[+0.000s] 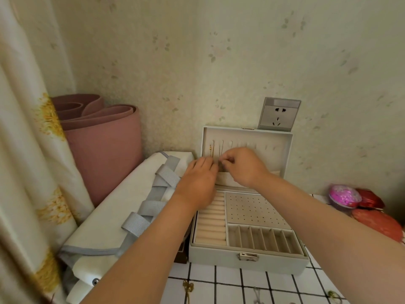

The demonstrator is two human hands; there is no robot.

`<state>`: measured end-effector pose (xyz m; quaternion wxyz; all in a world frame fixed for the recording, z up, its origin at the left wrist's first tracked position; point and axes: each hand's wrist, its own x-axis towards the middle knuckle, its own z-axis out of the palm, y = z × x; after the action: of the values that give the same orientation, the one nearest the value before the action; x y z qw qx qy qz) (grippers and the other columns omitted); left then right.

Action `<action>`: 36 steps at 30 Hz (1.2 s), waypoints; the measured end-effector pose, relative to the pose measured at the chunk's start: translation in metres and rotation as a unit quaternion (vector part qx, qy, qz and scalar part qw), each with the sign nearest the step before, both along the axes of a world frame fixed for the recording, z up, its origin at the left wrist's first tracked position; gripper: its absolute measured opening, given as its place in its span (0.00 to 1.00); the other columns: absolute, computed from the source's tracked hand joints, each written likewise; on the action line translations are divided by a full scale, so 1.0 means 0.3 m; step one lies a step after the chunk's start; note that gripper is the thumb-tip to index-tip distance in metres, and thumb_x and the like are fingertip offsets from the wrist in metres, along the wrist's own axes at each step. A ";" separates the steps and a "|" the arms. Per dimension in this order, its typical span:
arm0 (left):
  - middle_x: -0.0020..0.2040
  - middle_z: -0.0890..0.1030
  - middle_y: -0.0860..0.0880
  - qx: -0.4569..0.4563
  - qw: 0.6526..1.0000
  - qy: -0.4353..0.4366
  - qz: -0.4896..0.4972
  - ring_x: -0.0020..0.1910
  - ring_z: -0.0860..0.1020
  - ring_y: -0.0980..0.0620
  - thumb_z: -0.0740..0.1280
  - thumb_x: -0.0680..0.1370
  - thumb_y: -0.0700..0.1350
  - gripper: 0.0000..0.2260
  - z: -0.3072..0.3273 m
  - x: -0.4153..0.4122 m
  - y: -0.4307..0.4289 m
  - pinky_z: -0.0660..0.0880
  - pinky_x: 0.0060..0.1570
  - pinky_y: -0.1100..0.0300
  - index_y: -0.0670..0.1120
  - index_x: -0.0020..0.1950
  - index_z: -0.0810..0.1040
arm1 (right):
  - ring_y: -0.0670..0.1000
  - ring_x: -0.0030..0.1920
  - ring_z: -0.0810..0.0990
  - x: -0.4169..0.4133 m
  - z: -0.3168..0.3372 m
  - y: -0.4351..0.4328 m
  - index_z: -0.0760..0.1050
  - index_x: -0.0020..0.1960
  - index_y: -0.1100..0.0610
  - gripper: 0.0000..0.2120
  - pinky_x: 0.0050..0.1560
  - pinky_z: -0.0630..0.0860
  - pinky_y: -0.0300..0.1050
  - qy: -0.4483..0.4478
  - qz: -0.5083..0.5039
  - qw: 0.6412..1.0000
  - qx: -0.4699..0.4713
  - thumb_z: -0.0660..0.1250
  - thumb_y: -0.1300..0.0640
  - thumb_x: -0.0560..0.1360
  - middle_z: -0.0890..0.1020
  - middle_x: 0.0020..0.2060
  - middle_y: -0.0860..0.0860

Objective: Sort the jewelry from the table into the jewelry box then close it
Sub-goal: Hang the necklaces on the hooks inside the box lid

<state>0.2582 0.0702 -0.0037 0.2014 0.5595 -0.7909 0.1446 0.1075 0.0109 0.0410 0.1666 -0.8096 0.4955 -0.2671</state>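
The grey jewelry box (219, 257) stands open on the checked table, its lid (282, 148) upright against the wall. A gold necklace (211, 150) hangs from a hook at the lid's left, and a thin chain (221, 151) hangs beside it. My left hand (198, 183) and my right hand (243, 166) meet in front of the lid's lower pocket, fingertips pinched together on the thin chain's lower end. The tray holds ring rolls (211, 224), a perforated earring panel (254, 208) and narrow compartments (260, 239). Loose jewelry lies near the front edge: a gold piece (188, 287), a silver piece (257, 296), another at right (333, 295).
A white bag with grey straps (122, 207) lies left of the box. A rolled pink mat (103, 141) leans in the corner beside a curtain (26, 150). A wall socket (278, 115) sits above the lid. Pink and red containers (359, 201) stand at right.
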 end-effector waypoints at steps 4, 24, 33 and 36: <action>0.59 0.71 0.47 0.014 1.000 0.001 0.008 0.60 0.67 0.48 0.62 0.76 0.41 0.17 0.017 -0.004 -0.001 0.65 0.58 0.57 0.44 0.64 0.71 | 0.48 0.53 0.83 0.000 -0.015 0.015 0.83 0.57 0.49 0.12 0.57 0.79 0.49 0.030 -0.008 0.999 -0.011 0.68 0.59 0.77 0.86 0.51 0.46; 0.60 0.75 0.50 0.053 0.994 0.093 -0.024 0.61 0.69 0.51 0.65 0.79 0.48 0.19 0.104 -0.037 0.209 0.69 0.58 0.57 0.48 0.70 0.71 | 0.43 0.50 0.80 -0.127 0.038 0.250 0.82 0.59 0.52 0.10 0.50 0.71 0.32 0.005 0.040 0.998 0.039 0.70 0.55 0.78 0.84 0.52 0.48; 0.40 0.75 0.57 0.122 0.983 0.125 -0.047 0.39 0.73 0.60 0.65 0.79 0.48 0.04 0.117 -0.076 0.509 0.67 0.36 0.67 0.52 0.53 0.77 | 0.39 0.38 0.81 -0.187 0.021 0.566 0.84 0.47 0.51 0.03 0.39 0.76 0.31 0.038 0.134 0.980 0.144 0.71 0.56 0.76 0.83 0.42 0.43; 0.38 0.76 0.58 0.190 0.971 0.141 -0.036 0.36 0.74 0.62 0.65 0.78 0.48 0.04 0.061 -0.061 0.610 0.71 0.36 0.68 0.54 0.50 0.79 | 0.35 0.39 0.79 -0.190 -0.038 0.642 0.84 0.52 0.51 0.06 0.35 0.73 0.26 0.087 0.158 0.970 0.160 0.71 0.55 0.77 0.83 0.47 0.42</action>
<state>0.2400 0.2534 0.0145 0.2063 0.5734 -0.7871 -0.0957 0.0506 0.2036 0.0297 0.2908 -0.8605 0.4100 -0.0834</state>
